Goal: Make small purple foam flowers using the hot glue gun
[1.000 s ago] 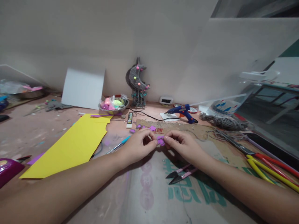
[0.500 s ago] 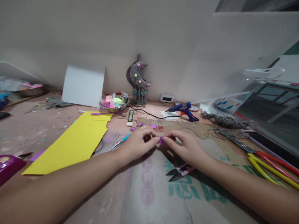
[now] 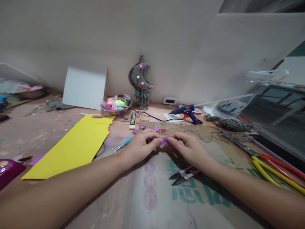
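Observation:
Between my two hands is a small purple paper flower (image 3: 164, 142), raised a little over the table. My left hand (image 3: 144, 143) pinches its left side between thumb and forefinger. On the opposite side, the thumb and forefinger of my right hand (image 3: 187, 146) grip the same flower. Several more purple cut-outs, one a flower shape (image 3: 156, 128), lie just beyond my left fingers. Thread snips (image 3: 182, 176) with dark blades rest under my right wrist. Beside my left wrist lies a blue pen (image 3: 121, 147).
Yellow paper (image 3: 71, 143) spreads at left. A blue glue gun (image 3: 187, 112), a metal bowl of soft clay packets (image 3: 116, 105) and a moon-shaped yarn ornament (image 3: 140, 79) stand along the back. Large scissors (image 3: 264, 159) and grey yarn (image 3: 228, 123) are at right; a purple tape-dispenser-like object (image 3: 9, 171) at left.
The purple flower has turned between my fingertips, and more of its petals show. My fingertips have shifted slightly apart; the things on the table stay put.

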